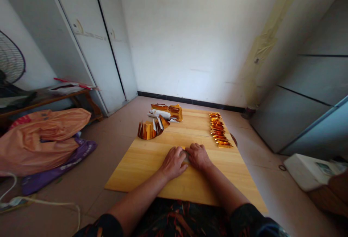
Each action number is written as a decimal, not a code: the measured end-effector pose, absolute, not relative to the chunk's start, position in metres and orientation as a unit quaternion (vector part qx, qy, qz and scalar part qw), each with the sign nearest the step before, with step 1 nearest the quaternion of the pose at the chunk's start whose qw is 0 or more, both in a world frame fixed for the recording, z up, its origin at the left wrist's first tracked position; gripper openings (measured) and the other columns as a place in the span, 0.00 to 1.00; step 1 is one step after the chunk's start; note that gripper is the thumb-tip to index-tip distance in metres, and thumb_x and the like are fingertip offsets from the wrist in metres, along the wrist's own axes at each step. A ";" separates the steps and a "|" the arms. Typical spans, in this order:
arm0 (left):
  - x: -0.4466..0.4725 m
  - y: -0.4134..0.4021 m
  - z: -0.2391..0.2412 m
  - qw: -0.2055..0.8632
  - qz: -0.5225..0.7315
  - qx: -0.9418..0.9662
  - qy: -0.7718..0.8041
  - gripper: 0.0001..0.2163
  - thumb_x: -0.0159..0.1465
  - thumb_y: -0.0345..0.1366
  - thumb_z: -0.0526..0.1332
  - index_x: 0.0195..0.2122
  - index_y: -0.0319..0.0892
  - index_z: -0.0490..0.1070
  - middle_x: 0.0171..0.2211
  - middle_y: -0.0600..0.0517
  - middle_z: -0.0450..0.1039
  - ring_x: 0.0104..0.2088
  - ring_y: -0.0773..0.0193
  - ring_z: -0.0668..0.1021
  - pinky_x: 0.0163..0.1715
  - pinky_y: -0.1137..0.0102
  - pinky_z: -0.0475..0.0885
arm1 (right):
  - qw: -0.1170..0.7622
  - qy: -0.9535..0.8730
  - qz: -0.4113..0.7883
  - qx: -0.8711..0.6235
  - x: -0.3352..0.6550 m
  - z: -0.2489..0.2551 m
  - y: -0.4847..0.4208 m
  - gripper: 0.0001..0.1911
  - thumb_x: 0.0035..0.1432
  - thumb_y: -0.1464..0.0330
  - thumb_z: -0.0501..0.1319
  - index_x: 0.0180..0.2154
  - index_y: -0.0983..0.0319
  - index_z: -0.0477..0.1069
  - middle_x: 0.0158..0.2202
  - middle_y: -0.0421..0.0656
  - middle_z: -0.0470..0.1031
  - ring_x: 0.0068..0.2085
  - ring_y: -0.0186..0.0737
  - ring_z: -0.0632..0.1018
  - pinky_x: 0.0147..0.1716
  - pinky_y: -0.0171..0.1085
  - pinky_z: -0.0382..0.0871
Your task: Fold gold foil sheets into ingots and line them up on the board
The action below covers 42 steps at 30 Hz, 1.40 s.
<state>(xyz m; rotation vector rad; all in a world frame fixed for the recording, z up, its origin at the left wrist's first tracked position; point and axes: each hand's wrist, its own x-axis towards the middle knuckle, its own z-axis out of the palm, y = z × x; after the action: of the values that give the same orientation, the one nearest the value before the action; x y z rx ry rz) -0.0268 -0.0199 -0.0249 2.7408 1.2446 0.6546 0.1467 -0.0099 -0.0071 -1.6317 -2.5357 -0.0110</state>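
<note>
My left hand (173,162) and my right hand (199,156) are close together over the middle of the wooden board. Their fingers are curled and press on a small piece of foil paper (186,158). A dull greyish face of it shows between the hands, with a bit of gold at its far edge; the fingers hide most of it. Beyond my left hand, a fanned row of gold foil sheets (149,130) stands on edge. Far right of my right hand, folded gold foil pieces (217,130) lie nested in a long row.
At the board's (136,175) far left corner sit more gold foil sheets (177,112) and a white packet (159,113). Left on the floor are an orange bag (46,135), a purple bag (59,166) and a pale cable (54,201). A white box (310,173) stands at the right.
</note>
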 end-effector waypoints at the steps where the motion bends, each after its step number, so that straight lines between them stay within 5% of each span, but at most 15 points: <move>1: -0.027 -0.021 -0.024 0.026 0.216 0.887 0.406 0.15 0.57 0.41 0.61 0.44 0.43 0.67 0.46 0.46 0.63 0.48 0.54 0.67 0.50 0.59 0.64 | 0.063 -0.840 -0.008 -0.540 0.146 -0.007 -0.011 0.15 0.60 0.68 0.53 0.48 0.55 0.69 0.40 0.45 0.70 0.44 0.43 0.67 0.39 0.39 0.54; 7: -0.026 -0.026 -0.014 0.006 0.197 0.888 0.416 0.26 0.56 0.40 0.61 0.56 0.45 0.60 0.54 0.43 0.61 0.52 0.51 0.65 0.51 0.55 0.60 | 0.050 -0.836 -0.028 -0.546 0.143 -0.007 -0.012 0.11 0.61 0.68 0.52 0.41 0.59 0.72 0.39 0.48 0.70 0.42 0.43 0.68 0.38 0.41 0.54; 17: -0.027 -0.025 -0.015 0.027 0.172 0.892 0.417 0.16 0.59 0.42 0.59 0.47 0.44 0.67 0.47 0.45 0.69 0.49 0.54 0.69 0.54 0.55 0.55 | 0.053 -0.840 -0.040 -0.538 0.143 -0.007 -0.017 0.11 0.61 0.69 0.52 0.42 0.59 0.70 0.38 0.47 0.71 0.42 0.43 0.68 0.40 0.40 0.54; 24: -0.026 -0.022 -0.011 0.027 0.171 0.894 0.414 0.13 0.58 0.43 0.60 0.43 0.45 0.68 0.47 0.47 0.70 0.46 0.55 0.71 0.52 0.55 0.56 | 0.133 -0.860 0.003 -0.493 0.181 -0.013 -0.041 0.13 0.62 0.70 0.52 0.45 0.58 0.71 0.44 0.44 0.73 0.45 0.40 0.68 0.45 0.39 0.55; 29: -0.027 -0.017 -0.011 0.027 0.170 0.895 0.411 0.11 0.59 0.40 0.59 0.42 0.45 0.70 0.46 0.47 0.71 0.47 0.55 0.71 0.50 0.56 0.57 | 0.157 -0.857 0.025 -0.491 0.190 -0.013 -0.047 0.14 0.60 0.62 0.57 0.46 0.56 0.72 0.48 0.45 0.73 0.47 0.42 0.69 0.46 0.41 0.56; 42: -0.025 -0.012 -0.007 0.010 0.161 0.901 0.403 0.09 0.60 0.40 0.59 0.40 0.47 0.71 0.40 0.50 0.73 0.42 0.57 0.73 0.49 0.56 0.56 | 0.199 -0.806 0.042 -0.555 0.174 -0.016 -0.039 0.10 0.61 0.64 0.56 0.34 0.57 0.76 0.41 0.43 0.76 0.43 0.39 0.71 0.43 0.39 0.56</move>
<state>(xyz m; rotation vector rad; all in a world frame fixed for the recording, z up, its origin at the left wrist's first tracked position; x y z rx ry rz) -0.0251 -0.0121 -0.0070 2.8113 1.2594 0.5020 0.1745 -0.0391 -0.0161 -1.5531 -2.2554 0.1170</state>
